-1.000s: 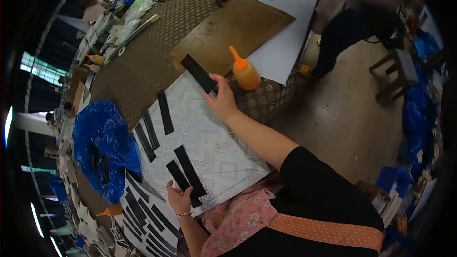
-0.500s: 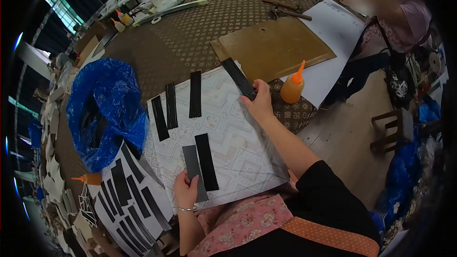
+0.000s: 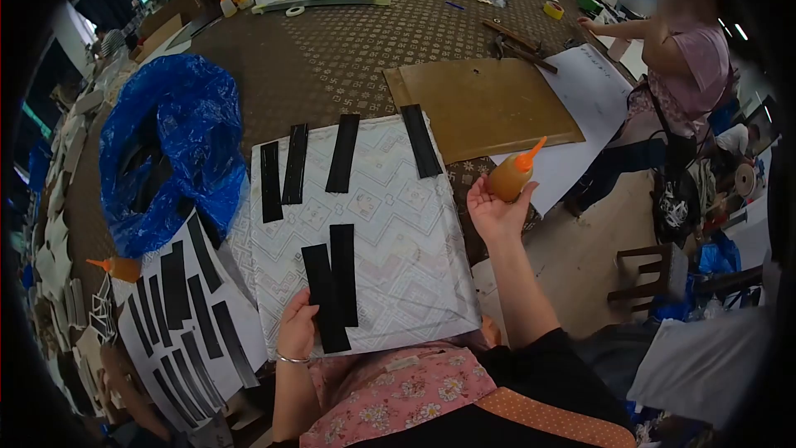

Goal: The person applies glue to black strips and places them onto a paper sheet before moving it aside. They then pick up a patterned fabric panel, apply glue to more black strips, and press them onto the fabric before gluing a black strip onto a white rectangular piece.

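A white patterned board (image 3: 398,257) lies in front of me with several black strips on it. My left hand (image 3: 297,328) is closed at the lower left edge of a black strip (image 3: 325,299), which lies close beside another black strip (image 3: 343,274). My right hand (image 3: 502,214), palm up, has its fingers round a glue bottle (image 3: 509,178) of amber liquid, its orange nozzle tilted up to the right. Just left of that hand, a black strip (image 3: 421,141) rests on the board's top right corner. Three more strips, one of them the leaning strip (image 3: 343,153), run along the top edge.
A blue plastic bag (image 3: 195,133) sits left of the board. Below it, a white sheet (image 3: 186,282) carries several black strips, with a second glue bottle (image 3: 124,269) nearby. Beyond are a brown sheet (image 3: 481,108), hammers (image 3: 518,46) and a standing person (image 3: 692,75). A stool (image 3: 651,278) stands right.
My right hand has let go of the corner strip and taken hold of the glue bottle. The strip at my left hand now looks black instead of grey. The person at right has straightened up.
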Action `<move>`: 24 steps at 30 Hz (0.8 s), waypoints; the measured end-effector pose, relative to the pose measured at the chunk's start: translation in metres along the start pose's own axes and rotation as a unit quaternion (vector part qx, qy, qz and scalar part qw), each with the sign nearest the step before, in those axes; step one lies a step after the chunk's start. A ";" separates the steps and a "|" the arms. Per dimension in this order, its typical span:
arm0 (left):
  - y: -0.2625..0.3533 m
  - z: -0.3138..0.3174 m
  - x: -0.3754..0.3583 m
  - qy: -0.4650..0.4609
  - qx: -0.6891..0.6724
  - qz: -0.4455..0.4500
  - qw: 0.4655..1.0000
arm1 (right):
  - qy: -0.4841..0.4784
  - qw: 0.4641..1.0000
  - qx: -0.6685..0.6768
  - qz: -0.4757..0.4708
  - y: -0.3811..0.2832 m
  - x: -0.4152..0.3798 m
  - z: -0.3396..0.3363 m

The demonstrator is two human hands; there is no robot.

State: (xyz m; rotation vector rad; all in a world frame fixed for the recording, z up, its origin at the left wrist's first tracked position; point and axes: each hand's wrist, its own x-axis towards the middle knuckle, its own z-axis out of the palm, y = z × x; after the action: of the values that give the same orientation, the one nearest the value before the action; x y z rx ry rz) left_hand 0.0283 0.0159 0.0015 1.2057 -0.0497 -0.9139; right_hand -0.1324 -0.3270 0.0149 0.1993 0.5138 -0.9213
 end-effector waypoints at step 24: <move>-0.003 -0.012 0.010 -0.078 0.186 -0.071 0.977 | -0.399 0.787 -0.467 0.050 0.074 -0.023 -0.027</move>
State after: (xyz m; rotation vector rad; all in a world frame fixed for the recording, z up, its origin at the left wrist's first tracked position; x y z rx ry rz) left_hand 0.0395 0.0189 -0.0101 1.4957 -0.2741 -1.1586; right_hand -0.0939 -0.2564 -0.0004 -1.0345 0.1047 -0.4788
